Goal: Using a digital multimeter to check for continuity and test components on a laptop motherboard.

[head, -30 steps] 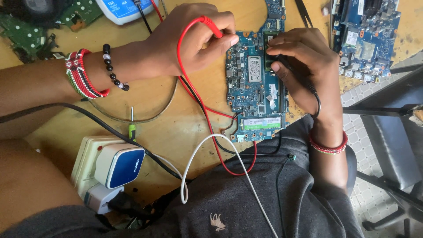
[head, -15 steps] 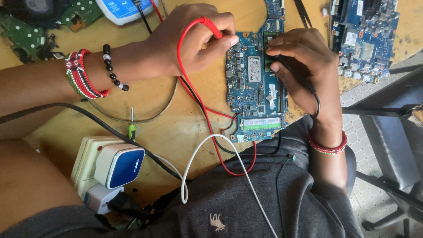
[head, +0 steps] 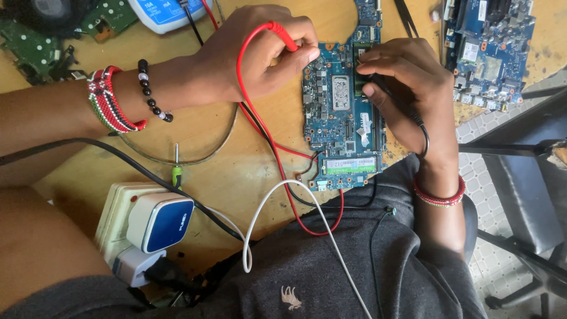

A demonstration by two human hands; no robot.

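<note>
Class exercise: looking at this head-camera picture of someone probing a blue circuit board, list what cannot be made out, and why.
- Red probe tip: hidden by the left hand.
- Black probe tip: covered by the right hand.
- Second blue board: cut off by the top edge.
- Blue circuit board: components too small to identify.

probe (head: pixel 282 34) red, lead red | board (head: pixel 342 112) blue, memory stick green | far-right board (head: pixel 490 50) blue | far-left boards (head: pixel 35 41) green | left bracelet (head: pixel 106 100) red-white-black-green beaded | right bracelet (head: pixel 440 195) red | adapter (head: pixel 162 221) blue and white | cable (head: pixel 277 204) white | table (head: pixel 224 171) tan
</note>
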